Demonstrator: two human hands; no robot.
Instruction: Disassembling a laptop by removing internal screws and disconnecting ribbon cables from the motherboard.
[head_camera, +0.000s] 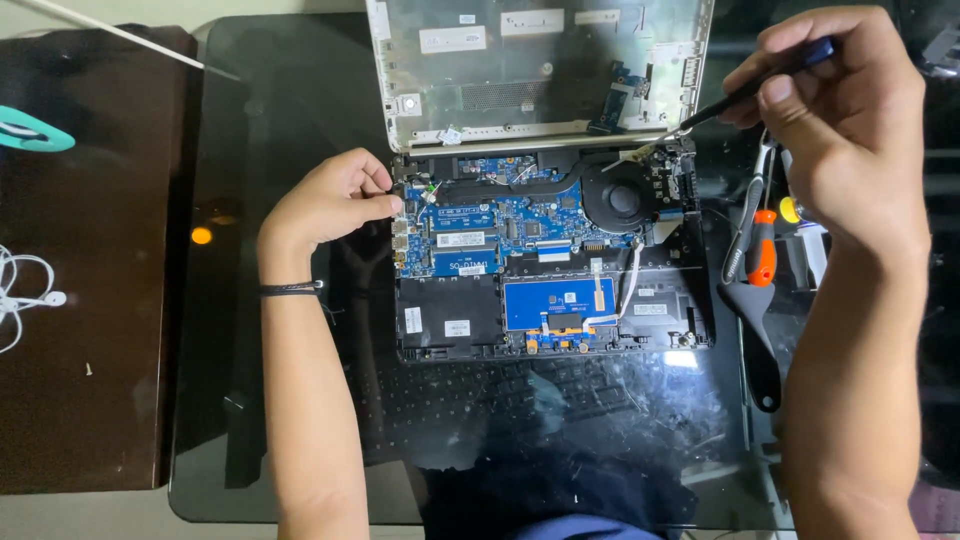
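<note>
nearest the camera, the dark glass tabletop (300, 420) is seen, glossy and full of reflections. on it the opened laptop (550, 260) is laid flat, its insides turned up: a black battery area and a blue board (558, 303) with thin ribbon cables toward the near edge, the blue circuit board (500, 225) and the round black fan (622, 198) further back.

the left hand (335, 200) is curled narrow, fingertips pressed against the left edge of the laptop by its side ports, and the body is steadied there. a dark band (290, 289) is worn on that wrist.

to the right, pliers with an orange grip (760, 250) and a black-handled tool (755, 340) are lying on the tabletop, just beside the laptop.

further back, the right hand (850, 110) is closed on a thin screwdriver (750, 90), pinched near its blue cap; the tip is brought down at the far right corner, near the hinge.

beyond that, the silver bottom cover (540, 70) is lying inside-up, touching the laptop's far edge.

handling, as judged: the laptop is likely stiff and moderately heavy, but fragile inside. the boards, cables and fan are best left untouched, and hold is best taken at the outer frame edges. the screwdriver looks light and slim, apt to slip off a small screw.

off to the left, a dark brown panel (90, 260) carries white earphones (25, 295).
</note>
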